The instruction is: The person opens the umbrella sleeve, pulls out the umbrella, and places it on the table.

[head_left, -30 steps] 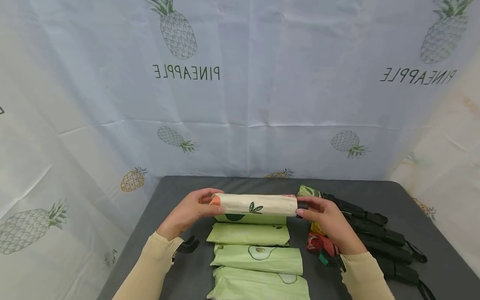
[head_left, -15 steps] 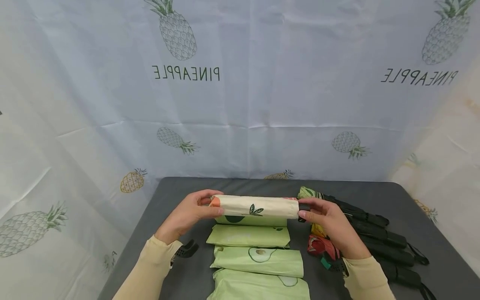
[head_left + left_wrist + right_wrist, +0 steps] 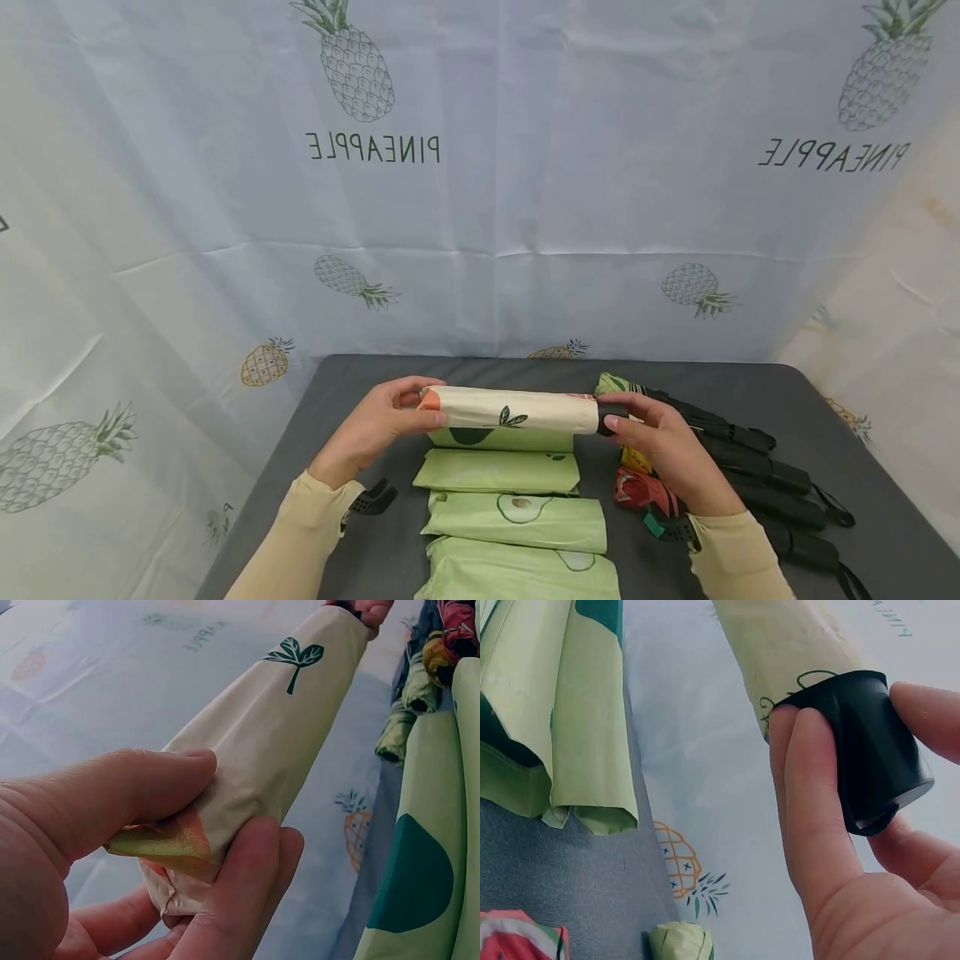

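Observation:
A cream fabric umbrella cover (image 3: 480, 408) with a leaf print lies level between both hands, above the table. My left hand (image 3: 371, 429) pinches its left end between thumb and fingers; the left wrist view shows an orange and yellow-green patch (image 3: 176, 844) there. From the cover's right end sticks the black handle (image 3: 874, 750) of a folded umbrella. My right hand (image 3: 667, 442) holds this handle, fingers along one side and thumb on the other. The cover hides the rest of the umbrella.
Several green avocado-print covers (image 3: 517, 521) lie in a column on the grey table (image 3: 390, 542), below the cream cover. At the right are several folded umbrellas with black handles (image 3: 772, 496) and coloured canopies (image 3: 641, 487). A pineapple-print curtain (image 3: 480, 192) hangs behind.
My right hand has shifted slightly to the right, and more of the black handle shows beyond the cover's end. The left hand has stayed nearly still.

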Available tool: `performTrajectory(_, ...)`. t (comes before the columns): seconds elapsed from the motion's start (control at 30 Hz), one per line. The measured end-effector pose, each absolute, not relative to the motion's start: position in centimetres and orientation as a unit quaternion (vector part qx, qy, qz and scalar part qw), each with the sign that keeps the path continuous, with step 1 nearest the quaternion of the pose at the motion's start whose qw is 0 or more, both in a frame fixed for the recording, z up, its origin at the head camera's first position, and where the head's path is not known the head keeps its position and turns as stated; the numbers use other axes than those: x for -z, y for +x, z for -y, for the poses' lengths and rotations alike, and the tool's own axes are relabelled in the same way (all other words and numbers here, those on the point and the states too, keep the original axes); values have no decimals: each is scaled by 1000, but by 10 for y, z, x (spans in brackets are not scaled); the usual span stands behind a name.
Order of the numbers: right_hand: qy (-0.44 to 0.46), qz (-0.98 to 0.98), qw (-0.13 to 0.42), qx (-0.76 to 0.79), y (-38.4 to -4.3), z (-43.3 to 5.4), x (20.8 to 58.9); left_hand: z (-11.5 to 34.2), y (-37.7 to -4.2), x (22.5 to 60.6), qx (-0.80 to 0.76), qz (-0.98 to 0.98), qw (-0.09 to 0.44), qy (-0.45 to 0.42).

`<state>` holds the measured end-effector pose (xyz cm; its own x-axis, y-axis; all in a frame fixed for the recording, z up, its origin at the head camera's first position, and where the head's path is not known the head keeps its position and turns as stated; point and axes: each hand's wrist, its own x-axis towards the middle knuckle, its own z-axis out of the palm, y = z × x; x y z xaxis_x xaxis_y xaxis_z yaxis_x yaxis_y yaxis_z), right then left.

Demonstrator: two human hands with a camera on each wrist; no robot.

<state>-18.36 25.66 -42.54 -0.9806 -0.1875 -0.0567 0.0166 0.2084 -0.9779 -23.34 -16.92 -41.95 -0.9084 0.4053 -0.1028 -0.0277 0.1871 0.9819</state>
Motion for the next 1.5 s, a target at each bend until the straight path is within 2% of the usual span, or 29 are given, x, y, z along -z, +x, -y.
performTrajectory(0.6,-49,-773,83,627,-185,-260,427,163,-231,419,-628,-749,170,126)
performTrajectory(1.5,-73,-727,85,678,-186,-264,431,164,-233,419,-664,-710,199,127)
